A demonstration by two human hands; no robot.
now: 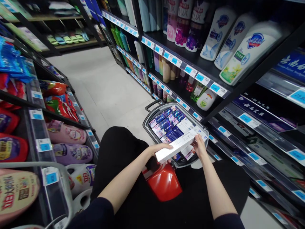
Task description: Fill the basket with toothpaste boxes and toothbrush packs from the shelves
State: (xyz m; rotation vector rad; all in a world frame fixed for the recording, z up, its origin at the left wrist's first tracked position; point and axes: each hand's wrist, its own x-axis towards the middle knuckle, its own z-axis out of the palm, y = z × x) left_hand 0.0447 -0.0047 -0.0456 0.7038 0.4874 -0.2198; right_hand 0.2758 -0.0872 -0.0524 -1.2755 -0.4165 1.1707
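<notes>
White box (178, 145): fingers of left hand (159, 148) and right hand (200, 145) grip opposite ends.

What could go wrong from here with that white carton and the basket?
The white carton, held near its ends by the left hand and right hand, might slip if either grip loosens. The basket holds many boxes; bumping it could shift them. The glossy red item near the left hand might fall; its support is unclear.
</notes>
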